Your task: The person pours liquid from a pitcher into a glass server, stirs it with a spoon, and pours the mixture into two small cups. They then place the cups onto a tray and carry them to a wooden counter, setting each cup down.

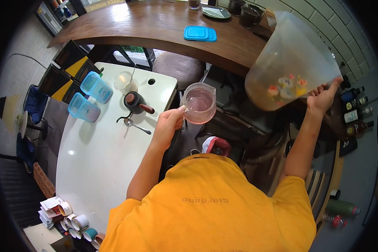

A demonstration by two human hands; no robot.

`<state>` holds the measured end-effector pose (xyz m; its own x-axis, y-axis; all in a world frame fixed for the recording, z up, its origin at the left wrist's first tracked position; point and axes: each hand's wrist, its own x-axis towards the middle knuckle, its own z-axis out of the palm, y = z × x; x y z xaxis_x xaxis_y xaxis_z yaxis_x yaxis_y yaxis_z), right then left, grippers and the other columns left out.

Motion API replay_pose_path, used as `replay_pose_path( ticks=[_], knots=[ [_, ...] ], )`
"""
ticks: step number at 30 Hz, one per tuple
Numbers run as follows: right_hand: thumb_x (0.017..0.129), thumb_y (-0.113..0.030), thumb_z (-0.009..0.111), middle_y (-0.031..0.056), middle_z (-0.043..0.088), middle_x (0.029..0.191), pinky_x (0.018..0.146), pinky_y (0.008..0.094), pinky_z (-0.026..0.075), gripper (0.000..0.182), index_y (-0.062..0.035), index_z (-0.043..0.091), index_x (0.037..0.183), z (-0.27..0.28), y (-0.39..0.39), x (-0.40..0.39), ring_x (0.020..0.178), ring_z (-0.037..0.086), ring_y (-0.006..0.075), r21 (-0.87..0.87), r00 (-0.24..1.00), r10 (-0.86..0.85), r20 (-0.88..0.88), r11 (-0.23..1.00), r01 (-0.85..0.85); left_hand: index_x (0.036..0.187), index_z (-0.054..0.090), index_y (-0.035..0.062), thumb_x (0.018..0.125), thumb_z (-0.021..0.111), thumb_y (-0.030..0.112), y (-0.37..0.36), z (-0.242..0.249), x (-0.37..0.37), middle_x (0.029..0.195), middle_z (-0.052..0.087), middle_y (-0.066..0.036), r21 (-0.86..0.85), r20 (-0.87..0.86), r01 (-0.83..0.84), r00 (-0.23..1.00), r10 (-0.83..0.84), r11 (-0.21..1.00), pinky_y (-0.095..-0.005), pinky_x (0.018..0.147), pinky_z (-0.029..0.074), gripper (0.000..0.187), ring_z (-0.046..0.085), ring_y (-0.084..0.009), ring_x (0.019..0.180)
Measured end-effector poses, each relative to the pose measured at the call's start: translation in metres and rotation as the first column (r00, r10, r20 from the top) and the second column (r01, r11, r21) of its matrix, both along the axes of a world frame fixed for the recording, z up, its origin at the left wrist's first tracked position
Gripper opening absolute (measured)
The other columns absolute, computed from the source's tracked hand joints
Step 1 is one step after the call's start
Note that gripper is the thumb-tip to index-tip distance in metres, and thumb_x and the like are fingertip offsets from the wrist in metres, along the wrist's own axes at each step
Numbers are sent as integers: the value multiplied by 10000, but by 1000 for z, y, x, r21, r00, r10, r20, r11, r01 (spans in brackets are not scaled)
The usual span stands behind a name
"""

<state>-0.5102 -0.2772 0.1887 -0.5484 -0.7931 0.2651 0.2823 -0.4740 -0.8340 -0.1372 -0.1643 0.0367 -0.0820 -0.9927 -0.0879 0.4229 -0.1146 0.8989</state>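
My left hand (170, 124) grips a clear measuring jug (198, 103) by its handle, just past the right edge of the white table. The jug looks empty or holds clear liquid; I cannot tell which. Over on the right, my right hand (323, 97) holds a large translucent pitcher (287, 63) with a flower print, tilted, with its base toward the lower left. Its handle is mostly hidden by my fingers. The pitcher and jug are apart.
The white table (101, 157) bears two blue-tinted containers (97, 87), a black pot (132, 102), a glass (125, 82) and a spoon (137, 126). Blue lids (197, 33) lie on the wooden counter (155, 25). Cups (80, 221) stand lower left; bottles (352, 115) are at right.
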Motion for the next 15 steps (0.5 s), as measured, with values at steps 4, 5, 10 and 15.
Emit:
replay_pose_path(
  ticks=[4, 5, 10, 15],
  knots=[
    [862, -608, 575, -49, 296, 543, 429, 235, 175, 564, -116, 399, 652, 11, -41, 17, 450, 229, 65, -25, 995, -101, 24, 995, 102, 590, 348, 123, 958, 483, 248, 15, 7, 7, 569, 269, 55, -6, 53, -102, 993, 102, 995, -261, 499, 201, 412, 237, -72, 516],
    [862, -608, 575, -49, 296, 543, 429, 235, 175, 564, -116, 399, 652, 11, -52, 21, 450, 229, 65, -25, 996, -84, 25, 996, 84, 590, 348, 123, 958, 483, 248, 19, 7, 8, 569, 269, 55, -6, 54, -119, 991, 119, 993, -261, 499, 201, 412, 237, -72, 516],
    [853, -550, 633, -50, 330, 520, 405, 227, 177, 531, -127, 404, 629, 4, -106, 35, 425, 255, 51, -53, 992, -127, -8, 991, 126, 572, 394, 131, 955, 528, 238, 33, 0, 9, 571, 278, 79, -3, -1, -239, 971, 239, 971, -243, 486, 173, 420, 224, -38, 521],
    [855, -525, 646, -55, 343, 511, 391, 223, 181, 511, -132, 412, 628, -10, -145, 47, 413, 269, 46, -44, 991, -126, -35, 991, 124, 567, 395, 123, 955, 526, 246, 47, -2, 11, 566, 280, 76, 6, 41, -337, 941, 337, 941, -248, 488, 178, 427, 222, -41, 524]
  ],
)
